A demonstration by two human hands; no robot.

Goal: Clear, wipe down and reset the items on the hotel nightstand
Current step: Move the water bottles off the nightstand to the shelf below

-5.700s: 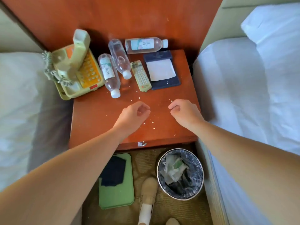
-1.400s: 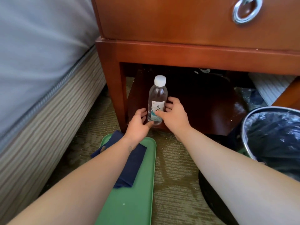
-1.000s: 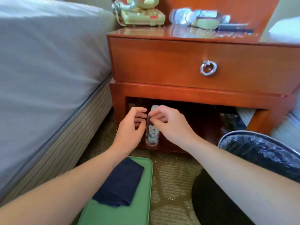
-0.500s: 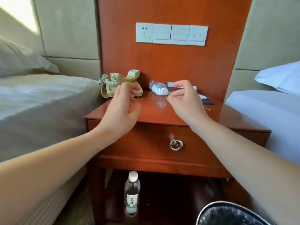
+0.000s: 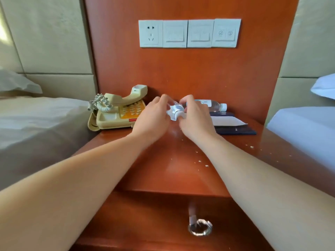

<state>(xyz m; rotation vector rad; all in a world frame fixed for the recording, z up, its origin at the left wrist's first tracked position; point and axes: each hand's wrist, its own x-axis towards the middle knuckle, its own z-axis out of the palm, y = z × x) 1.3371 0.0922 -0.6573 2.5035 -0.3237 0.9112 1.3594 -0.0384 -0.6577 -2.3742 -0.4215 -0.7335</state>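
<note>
Clear plastic in grip: pinching water bottle (image 5: 174,110) between left hand (image 5: 154,115) and right hand (image 5: 194,117), cap end toward body.

There are two hands (image 5: 152,119) (image 5: 196,121), two water bottles (image 5: 175,111) (image 5: 213,105), one telephone (image 5: 117,110), one folder (image 5: 235,131), one white sheet (image 5: 226,121), four wall plates (image 5: 200,33) and one ring pull (image 5: 200,229).

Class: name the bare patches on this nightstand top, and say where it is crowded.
Free: the front half of the nightstand top, from the telephone and folder to the front edge, with only crumbs. Crowded: the back row, where left hand and right hand grip a bottle beside a lying bottle.
</note>
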